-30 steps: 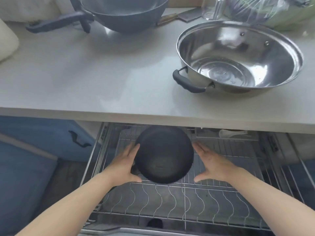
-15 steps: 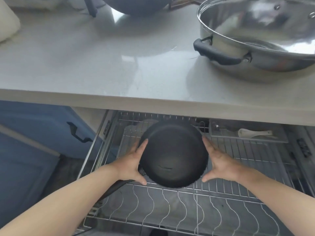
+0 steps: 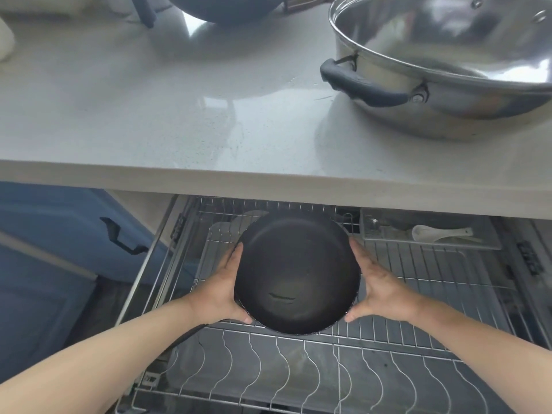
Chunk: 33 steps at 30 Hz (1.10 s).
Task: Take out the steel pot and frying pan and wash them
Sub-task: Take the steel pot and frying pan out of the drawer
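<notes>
A black frying pan (image 3: 295,276) is in the pulled-out wire drawer rack (image 3: 328,369) below the countertop. My left hand (image 3: 222,288) presses its left rim and my right hand (image 3: 379,285) presses its right rim, fingers straight along the sides and thumbs at the near edge. The pan's dark handle (image 3: 191,333) runs toward the lower left under my left forearm. The steel pot (image 3: 448,55), with a black side handle, stands on the countertop (image 3: 149,115) at the upper right, partly cut off by the frame.
A dark wok (image 3: 224,7) sits at the countertop's far edge. A white spoon (image 3: 439,233) lies in a tray at the rack's back right. A blue cabinet door with a black handle (image 3: 119,237) is to the left. The countertop edge overhangs the rack's back.
Both hands closed in from beside the pan onto its rim. The pan now looks larger and closer, and the view has dropped toward the drawer.
</notes>
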{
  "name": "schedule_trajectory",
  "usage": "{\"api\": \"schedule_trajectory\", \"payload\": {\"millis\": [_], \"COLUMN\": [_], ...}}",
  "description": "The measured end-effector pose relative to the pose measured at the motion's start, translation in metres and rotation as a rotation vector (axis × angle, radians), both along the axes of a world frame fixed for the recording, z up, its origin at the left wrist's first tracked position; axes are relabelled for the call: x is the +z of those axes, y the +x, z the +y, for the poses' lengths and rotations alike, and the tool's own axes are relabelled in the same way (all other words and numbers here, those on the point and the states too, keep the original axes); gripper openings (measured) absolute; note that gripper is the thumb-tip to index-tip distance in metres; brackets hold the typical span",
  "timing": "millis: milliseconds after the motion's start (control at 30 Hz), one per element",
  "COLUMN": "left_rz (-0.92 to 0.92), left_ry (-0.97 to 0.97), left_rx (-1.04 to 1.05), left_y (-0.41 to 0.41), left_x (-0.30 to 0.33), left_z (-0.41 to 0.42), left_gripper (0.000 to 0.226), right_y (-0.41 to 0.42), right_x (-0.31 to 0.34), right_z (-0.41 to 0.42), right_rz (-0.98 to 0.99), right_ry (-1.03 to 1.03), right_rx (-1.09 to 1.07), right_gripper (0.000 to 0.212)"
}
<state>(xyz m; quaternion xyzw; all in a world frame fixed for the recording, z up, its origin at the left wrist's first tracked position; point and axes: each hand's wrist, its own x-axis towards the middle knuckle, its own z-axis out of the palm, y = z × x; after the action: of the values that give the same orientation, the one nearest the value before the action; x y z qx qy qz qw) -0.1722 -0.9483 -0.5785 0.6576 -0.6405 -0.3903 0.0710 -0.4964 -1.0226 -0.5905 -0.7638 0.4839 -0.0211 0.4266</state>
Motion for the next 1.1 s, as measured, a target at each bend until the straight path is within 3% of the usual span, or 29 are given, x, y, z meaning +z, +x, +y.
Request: {"api": "schedule_trajectory", "payload": {"millis": [233, 667, 1100], "left_rz": [0.052, 0.082, 0.092], "left_ry": [0.073, 0.009, 0.114], "left_rx": [-0.025, -0.131, -0.264], "left_y": [0.001, -0.039, -0.056], "left_x": [0.036, 0.132, 0.201], "left_z": [0.013, 0.021, 0.05], "left_gripper": [0.15, 0.141, 0.142], "right_y": [-0.006, -0.048, -0.079], "right_x": [0.039, 0.159, 0.217], "right_z": [0.022, 0.066, 0.135], "right_rz": [-0.07, -0.176, -0.2], "right_ry": [0.048, -0.024, 0.086], "right_rx": [-0.009, -0.123, -0.236], "right_gripper": [0.147, 0.137, 0.148]}}
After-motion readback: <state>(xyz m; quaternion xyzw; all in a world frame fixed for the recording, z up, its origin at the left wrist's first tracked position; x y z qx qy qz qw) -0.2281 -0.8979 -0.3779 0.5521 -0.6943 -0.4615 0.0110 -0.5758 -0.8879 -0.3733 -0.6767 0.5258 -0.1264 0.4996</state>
